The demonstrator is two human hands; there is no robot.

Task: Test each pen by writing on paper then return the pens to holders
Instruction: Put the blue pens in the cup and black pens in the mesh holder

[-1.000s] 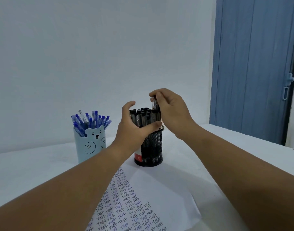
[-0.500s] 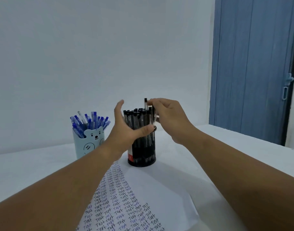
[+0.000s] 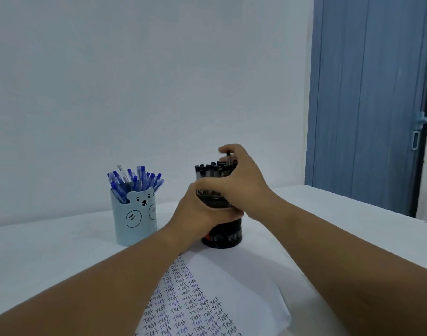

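A black mesh holder (image 3: 222,235) full of black pens (image 3: 206,171) stands on the white table. My left hand (image 3: 200,211) grips the holder's side just below its rim. Over the pens on the right, my right hand (image 3: 244,183) pinches one black pen (image 3: 228,158) that sticks up above the others. To the left, a light blue bear holder (image 3: 134,217) carries several blue pens (image 3: 135,180). A sheet of paper (image 3: 232,292) covered with rows of the word "Test" lies in front of the holders, partly under my left forearm.
The white table (image 3: 50,248) runs back to a plain wall. A blue door (image 3: 367,100) with a handle stands at the right, behind the table's far right edge.
My left hand has slid from the pens' tops down onto the holder's side. My right hand has stayed at the top of the black pens, still pinching one.
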